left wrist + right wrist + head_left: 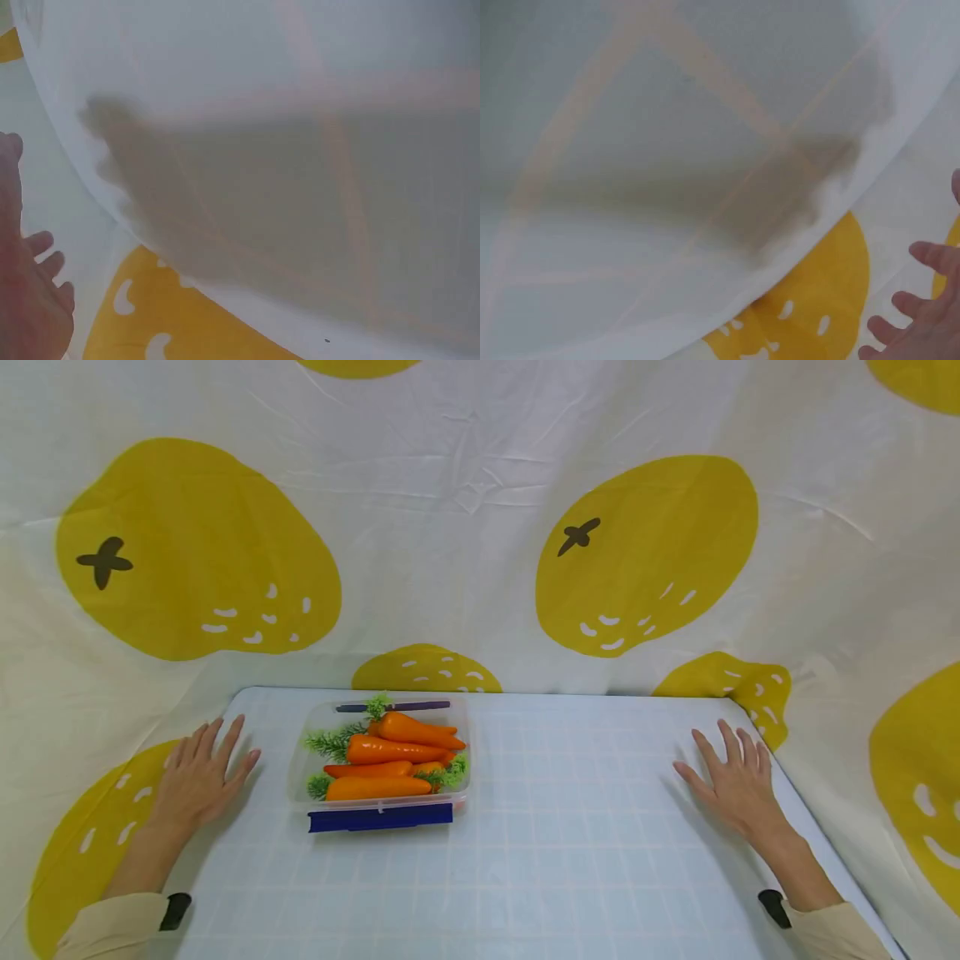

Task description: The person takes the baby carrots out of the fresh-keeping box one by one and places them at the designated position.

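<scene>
My left hand (197, 777) is held palm down with fingers spread over the table's left edge, left of a clear plastic box (300, 777). Inside the box lie several orange carrots (397, 752) with green leafy tops. The box has no lid on it, and a dark blue clasp flap (380, 818) hangs out along its near side. My right hand (738, 785) is likewise spread, near the table's right edge, far from the box. Neither hand holds anything. In the wrist views, part of the left hand (30, 292) and part of the right hand (922, 322) show beside their shadows.
A white table (570, 827) with a faint grid pattern lies under the box. Behind and beside it hangs a white cloth (450, 552) printed with large yellow fruit shapes. Black bands (176, 912) show at both sleeve cuffs.
</scene>
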`<action>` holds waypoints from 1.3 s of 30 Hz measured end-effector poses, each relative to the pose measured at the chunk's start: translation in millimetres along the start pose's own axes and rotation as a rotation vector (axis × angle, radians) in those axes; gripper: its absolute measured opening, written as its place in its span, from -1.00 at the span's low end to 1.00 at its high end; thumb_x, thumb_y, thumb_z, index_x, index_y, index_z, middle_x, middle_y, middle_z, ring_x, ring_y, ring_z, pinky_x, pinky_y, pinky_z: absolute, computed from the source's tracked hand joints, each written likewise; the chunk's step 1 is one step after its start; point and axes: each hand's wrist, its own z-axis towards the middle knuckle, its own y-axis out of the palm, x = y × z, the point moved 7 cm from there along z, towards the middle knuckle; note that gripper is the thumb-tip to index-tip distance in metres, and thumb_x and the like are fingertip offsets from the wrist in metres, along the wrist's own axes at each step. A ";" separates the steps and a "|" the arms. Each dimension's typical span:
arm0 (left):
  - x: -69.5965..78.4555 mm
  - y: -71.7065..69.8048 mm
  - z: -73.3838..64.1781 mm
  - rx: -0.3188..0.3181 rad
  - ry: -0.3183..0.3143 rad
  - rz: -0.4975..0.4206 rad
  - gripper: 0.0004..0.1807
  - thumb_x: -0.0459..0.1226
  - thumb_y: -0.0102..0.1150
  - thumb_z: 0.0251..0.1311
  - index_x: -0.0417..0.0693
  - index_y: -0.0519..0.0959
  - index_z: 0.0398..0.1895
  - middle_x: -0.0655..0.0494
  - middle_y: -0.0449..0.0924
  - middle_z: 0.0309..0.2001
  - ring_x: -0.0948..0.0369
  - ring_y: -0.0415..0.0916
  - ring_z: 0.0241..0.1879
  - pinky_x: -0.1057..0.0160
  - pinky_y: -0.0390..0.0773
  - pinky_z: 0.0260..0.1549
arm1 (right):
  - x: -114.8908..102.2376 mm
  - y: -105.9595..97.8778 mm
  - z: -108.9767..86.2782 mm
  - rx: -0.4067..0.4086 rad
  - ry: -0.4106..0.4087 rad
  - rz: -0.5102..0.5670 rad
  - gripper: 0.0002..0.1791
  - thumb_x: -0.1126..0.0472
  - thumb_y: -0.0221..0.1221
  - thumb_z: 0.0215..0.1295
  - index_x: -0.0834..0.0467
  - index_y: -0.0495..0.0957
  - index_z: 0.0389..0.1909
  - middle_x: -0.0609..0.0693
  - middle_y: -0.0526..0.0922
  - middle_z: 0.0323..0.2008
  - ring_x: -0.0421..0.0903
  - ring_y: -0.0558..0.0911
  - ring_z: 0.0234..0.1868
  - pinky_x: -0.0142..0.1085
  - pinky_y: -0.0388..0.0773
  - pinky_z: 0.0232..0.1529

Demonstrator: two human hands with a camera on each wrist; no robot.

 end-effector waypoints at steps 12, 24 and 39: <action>15.8 -26.6 4.7 0.248 0.041 -0.072 -0.58 -0.28 0.18 0.38 -0.45 0.51 0.15 -0.51 0.51 0.01 -0.42 0.48 -0.08 -0.43 0.47 -0.09 | -26.5 -25.1 5.4 0.316 -0.188 0.084 -0.60 0.46 0.37 0.07 0.40 0.60 -0.02 0.35 0.58 -0.04 0.38 0.50 0.03 0.36 0.41 0.09; 33.5 -34.1 8.9 0.168 -0.062 -0.175 -0.58 -0.24 0.12 0.49 -0.43 0.51 0.20 -0.48 0.49 0.08 -0.37 0.46 0.02 -0.41 0.46 0.04 | -46.1 -33.0 13.9 0.303 -0.192 0.104 -0.60 0.48 0.41 0.06 0.38 0.62 -0.03 0.32 0.63 -0.06 0.31 0.55 0.00 0.30 0.50 0.03; 63.8 -40.7 15.1 0.188 -0.072 -0.373 -0.54 -0.15 0.04 0.57 -0.39 0.53 0.25 -0.39 0.53 0.08 -0.24 0.57 -0.07 -0.31 0.58 -0.10 | -85.1 -28.4 24.2 0.266 -0.175 0.197 -0.59 0.45 0.39 0.16 0.33 0.61 0.06 0.26 0.62 0.00 0.26 0.57 0.01 0.24 0.55 0.04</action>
